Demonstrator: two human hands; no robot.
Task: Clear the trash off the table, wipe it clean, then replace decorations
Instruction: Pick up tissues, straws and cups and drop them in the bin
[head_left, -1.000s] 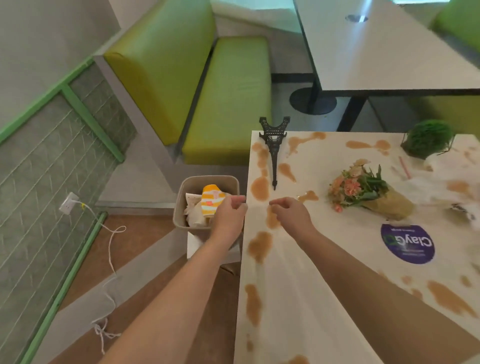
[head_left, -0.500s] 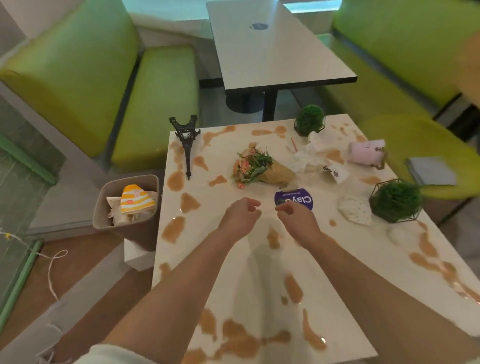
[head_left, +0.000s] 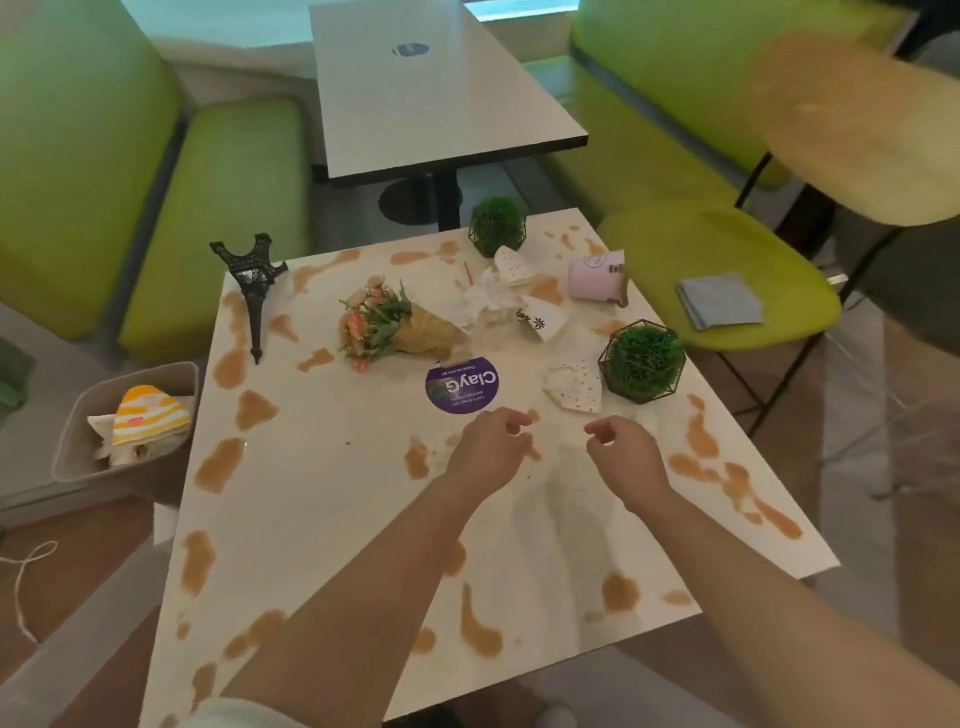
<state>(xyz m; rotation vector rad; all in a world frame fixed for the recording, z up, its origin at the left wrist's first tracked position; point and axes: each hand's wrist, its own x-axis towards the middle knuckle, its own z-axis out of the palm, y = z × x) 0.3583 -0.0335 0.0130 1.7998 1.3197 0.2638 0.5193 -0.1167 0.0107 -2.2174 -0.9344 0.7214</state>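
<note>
Hovering over the table (head_left: 332, 519), both hands empty, fingers loosely curled.
Crumpled dotted wrapper (head_left: 574, 387) lies just beyond right hand (head_left: 626, 457), toward the right edge; left hand (head_left: 491, 449) farther.

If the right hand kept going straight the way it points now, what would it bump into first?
Probably the crumpled dotted paper lying just beyond the right hand, with the wire-framed plant right behind it. Depth is hard to judge from one view, so the hand might pass over the paper.
</note>
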